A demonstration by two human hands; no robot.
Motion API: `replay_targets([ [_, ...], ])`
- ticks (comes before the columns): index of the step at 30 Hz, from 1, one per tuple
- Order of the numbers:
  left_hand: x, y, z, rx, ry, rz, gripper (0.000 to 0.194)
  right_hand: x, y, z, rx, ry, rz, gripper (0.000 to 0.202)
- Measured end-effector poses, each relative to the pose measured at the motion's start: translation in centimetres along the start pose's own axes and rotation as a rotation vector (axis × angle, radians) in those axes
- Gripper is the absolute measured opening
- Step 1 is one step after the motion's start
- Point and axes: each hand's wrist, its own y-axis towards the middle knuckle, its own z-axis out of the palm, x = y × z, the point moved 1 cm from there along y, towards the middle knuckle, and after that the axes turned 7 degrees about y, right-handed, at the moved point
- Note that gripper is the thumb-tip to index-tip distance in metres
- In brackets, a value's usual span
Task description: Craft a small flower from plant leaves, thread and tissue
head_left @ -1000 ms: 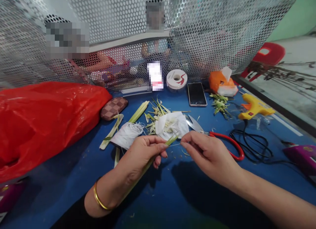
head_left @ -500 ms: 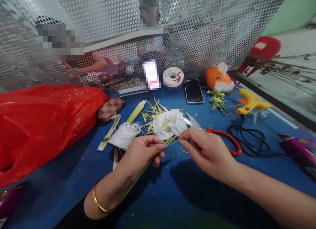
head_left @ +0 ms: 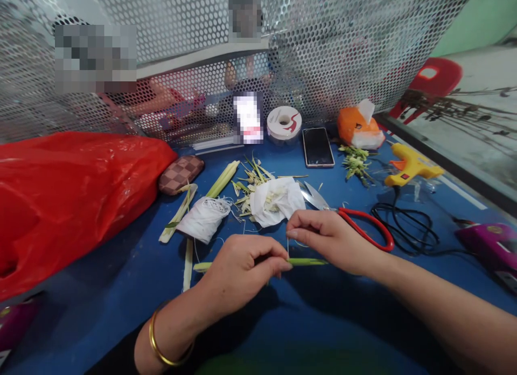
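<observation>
Between thumb and fingers, my left hand (head_left: 250,267) pinches a thin green stalk (head_left: 309,262) that lies nearly level, its ends showing on both sides of the hand. My right hand (head_left: 323,232) is closed in a pinch on a white thread (head_left: 288,247), which runs taut down to the stalk at my left fingertips. Left of the hands lies a bundle of white thread (head_left: 205,219). Just beyond them sits a crumpled white tissue (head_left: 277,201) with pale scraps on it. Red-handled scissors (head_left: 369,224) lie partly behind my right hand.
A red plastic bag (head_left: 81,202) and a checkered pouch (head_left: 181,174) fill the left. Behind stand a lit phone (head_left: 248,118), a ribbon spool (head_left: 284,124), a dark phone (head_left: 319,147) and a tissue pack (head_left: 359,127). A yellow glue gun (head_left: 414,165) with black cable lies right.
The stalk has turned from slanting to nearly level and come closer. My left hand has shifted slightly right and down. The thread now stretches visibly between both hands.
</observation>
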Motion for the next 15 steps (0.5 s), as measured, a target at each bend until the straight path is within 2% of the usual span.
replay_targets([
  [2, 0.0, 0.1, -0.3, -0.087, -0.077, -0.007, 0.012, -0.5, 0.3, 0.4, 0.0, 0.141, 0.088, 0.02],
  [5, 0.2, 0.3, -0.5, -0.232, -0.194, -0.043, 0.012, -0.9, 0.0, 1.5, -0.039, 0.178, 0.069, 0.02],
  [8, 0.6, 0.6, -0.4, -0.373, -0.201, -0.077, 0.01, -0.9, -1.0, 2.6, -0.14, -0.014, -0.055, 0.02],
  [10, 1.0, 0.8, -0.2, -0.425, -0.154, -0.071, 0.009, -0.8, -1.6, 3.0, -0.166, -0.197, -0.186, 0.017],
  [13, 1.6, 0.9, 0.0, -0.482, -0.001, 0.016, 0.009, -0.7, -1.9, 3.2, -0.187, -0.468, -0.374, 0.017],
  [15, 2.0, 0.9, 0.1, -0.521, 0.146, 0.106, 0.011, -0.5, -1.9, 3.3, -0.195, -0.603, -0.441, 0.019],
])
